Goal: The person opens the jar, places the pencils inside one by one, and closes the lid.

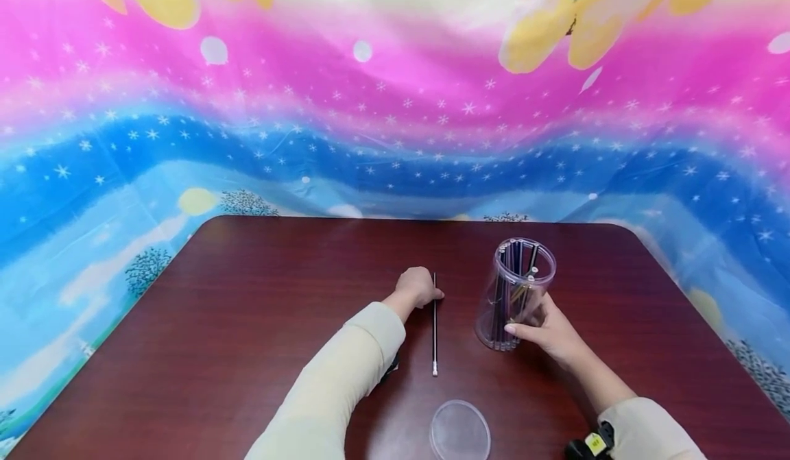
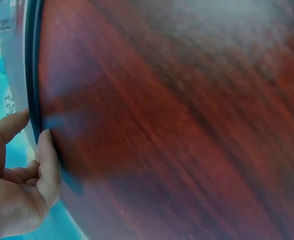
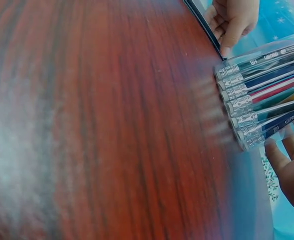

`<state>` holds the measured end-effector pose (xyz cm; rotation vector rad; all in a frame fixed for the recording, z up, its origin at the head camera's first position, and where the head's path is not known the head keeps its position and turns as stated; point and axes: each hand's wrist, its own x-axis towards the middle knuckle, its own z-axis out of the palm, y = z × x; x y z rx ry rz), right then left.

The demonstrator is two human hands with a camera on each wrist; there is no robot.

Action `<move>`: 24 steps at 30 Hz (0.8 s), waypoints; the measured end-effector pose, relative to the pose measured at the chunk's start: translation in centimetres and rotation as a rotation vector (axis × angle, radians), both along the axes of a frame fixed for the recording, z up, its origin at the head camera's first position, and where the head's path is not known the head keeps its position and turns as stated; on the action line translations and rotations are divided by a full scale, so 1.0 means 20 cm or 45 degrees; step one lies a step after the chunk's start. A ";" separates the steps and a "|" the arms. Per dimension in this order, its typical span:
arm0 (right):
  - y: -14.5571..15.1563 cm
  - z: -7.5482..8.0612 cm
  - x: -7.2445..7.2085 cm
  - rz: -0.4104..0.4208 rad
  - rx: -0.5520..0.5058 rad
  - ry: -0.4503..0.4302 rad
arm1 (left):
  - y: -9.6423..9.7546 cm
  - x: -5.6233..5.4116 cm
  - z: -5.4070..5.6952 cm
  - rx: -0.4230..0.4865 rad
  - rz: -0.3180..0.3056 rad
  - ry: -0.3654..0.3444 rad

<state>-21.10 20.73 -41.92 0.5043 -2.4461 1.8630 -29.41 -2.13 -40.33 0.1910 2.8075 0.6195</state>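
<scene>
A dark pencil lies on the table, its pale eraser end toward me. My left hand pinches it near its far end; in the left wrist view the thumb and a finger lie on either side of the dark shaft. To the right, my right hand grips a clear plastic cylinder, thumb on the near side. Several pencils fill the open-topped cylinder. Up close in the right wrist view, the silvery eraser ends sit at its base, beside the right fingers.
A clear round lid lies flat near the front of the dark red wooden table. Behind the table hangs a colourful printed cloth. A black device with a yellow label is by the right sleeve.
</scene>
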 end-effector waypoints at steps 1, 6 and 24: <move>0.00 0.00 0.00 0.002 -0.001 0.003 | 0.00 0.00 0.00 -0.020 -0.004 0.008; 0.00 0.00 0.00 0.006 -0.019 0.014 | 0.01 -0.01 0.00 -0.086 -0.032 0.015; -0.01 0.01 0.02 -0.004 0.016 0.109 | -0.04 -0.06 -0.03 0.325 0.108 -0.175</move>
